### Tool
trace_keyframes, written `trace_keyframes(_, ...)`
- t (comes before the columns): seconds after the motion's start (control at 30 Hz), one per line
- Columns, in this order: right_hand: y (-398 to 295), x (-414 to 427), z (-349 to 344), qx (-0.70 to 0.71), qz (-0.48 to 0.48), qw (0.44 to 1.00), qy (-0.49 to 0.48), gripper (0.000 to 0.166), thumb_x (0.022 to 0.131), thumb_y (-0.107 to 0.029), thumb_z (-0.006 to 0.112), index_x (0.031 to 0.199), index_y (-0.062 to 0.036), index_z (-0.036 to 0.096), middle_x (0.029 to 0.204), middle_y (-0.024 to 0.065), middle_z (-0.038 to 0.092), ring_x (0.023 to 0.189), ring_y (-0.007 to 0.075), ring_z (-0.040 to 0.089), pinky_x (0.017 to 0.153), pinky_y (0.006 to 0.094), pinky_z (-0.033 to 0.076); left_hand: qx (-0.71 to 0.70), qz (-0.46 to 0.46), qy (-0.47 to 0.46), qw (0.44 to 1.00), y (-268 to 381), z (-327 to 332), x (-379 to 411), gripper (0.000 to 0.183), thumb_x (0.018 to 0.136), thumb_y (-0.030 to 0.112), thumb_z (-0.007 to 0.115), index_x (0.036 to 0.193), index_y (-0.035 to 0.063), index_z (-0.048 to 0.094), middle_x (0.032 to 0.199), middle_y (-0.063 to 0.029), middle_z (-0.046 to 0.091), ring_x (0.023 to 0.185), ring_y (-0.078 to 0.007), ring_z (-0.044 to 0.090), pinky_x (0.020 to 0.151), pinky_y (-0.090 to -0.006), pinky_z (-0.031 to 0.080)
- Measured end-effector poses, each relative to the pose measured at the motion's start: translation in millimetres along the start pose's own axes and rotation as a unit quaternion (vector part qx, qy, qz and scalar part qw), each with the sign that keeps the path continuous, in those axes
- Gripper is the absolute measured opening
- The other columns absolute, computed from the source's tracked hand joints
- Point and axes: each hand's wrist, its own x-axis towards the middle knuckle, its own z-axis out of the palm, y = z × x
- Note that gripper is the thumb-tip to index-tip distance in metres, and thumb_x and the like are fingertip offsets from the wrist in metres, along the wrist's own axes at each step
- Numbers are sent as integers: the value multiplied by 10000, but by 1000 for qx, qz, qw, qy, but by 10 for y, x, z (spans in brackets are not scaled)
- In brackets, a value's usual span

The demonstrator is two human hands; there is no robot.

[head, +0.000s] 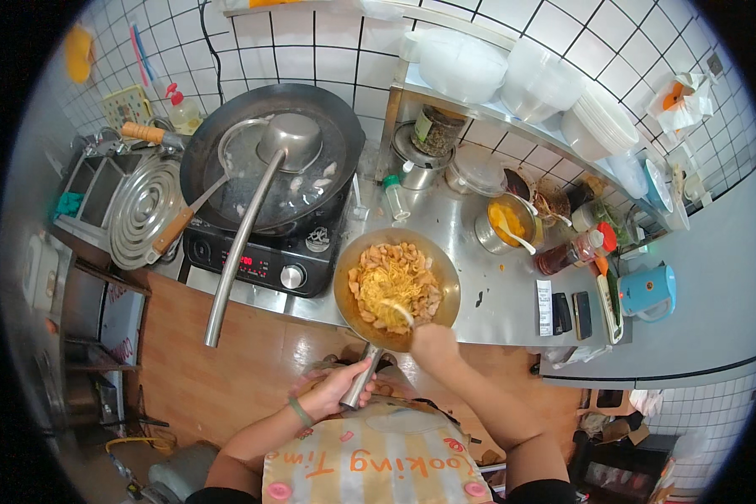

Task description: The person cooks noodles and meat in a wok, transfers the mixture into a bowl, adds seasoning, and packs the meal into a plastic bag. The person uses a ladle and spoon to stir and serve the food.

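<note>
My left hand is wrapped around the steel handle of a round metal pan at the counter's front edge. Yellow noodles lie in the middle of the pan, ringed by pieces of cooked meat. From the right, my right hand grips a pale spoon-like utensil, whose far end is among the noodles. The end inside my fist is hidden.
A black wok with liquid sits on an induction cooker, holding a steel ladle and a strainer. The ladle's handle overhangs the counter. Rightward are a steel pot of yellow sauce, a red-capped bottle and a phone.
</note>
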Motion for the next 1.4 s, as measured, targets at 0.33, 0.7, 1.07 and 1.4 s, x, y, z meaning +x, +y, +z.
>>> trace_keyframes(0.33, 542, 674, -103, 70, 156, 984, -60, 242, 721, -236, 486, 767, -27, 599, 783, 169, 586, 739, 337, 557, 684, 395, 444, 23, -34, 1, 999, 165, -62, -98, 356, 846, 415, 392, 827, 63, 440, 603, -9, 423, 453, -104, 387, 406, -238, 337)
trace_keyframes(0.7, -51, 357, -115, -69, 52, 992, -93, 128, 672, -117, 496, 668, -55, 608, 645, 124, 590, 616, 252, 595, 499, 346, 462, 5, -24, -29, 999, 203, -99, -33, 356, 833, 416, 426, 814, 60, 437, 607, -27, 456, 461, -134, 420, 415, -246, 356)
trace_keyframes(1.07, 212, 234, -248, -45, 54, 995, -78, 163, 706, -119, 462, 637, -49, 592, 650, 151, 589, 586, 292, 588, 537, 396, 463, 4, -8, -15, 1000, 183, -164, 115, 342, 847, 397, 399, 819, 59, 442, 610, -19, 445, 455, -108, 410, 408, -245, 363)
trace_keyframes(1.4, 274, 262, -119, -145, -28, 988, -46, 159, 697, -121, 486, 635, -25, 597, 633, 152, 588, 602, 283, 592, 556, 351, 480, -57, 126, -65, 988, -174, 94, 589, 322, 832, 369, 452, 720, 68, 464, 565, 3, 461, 433, -74, 448, 354, -195, 389)
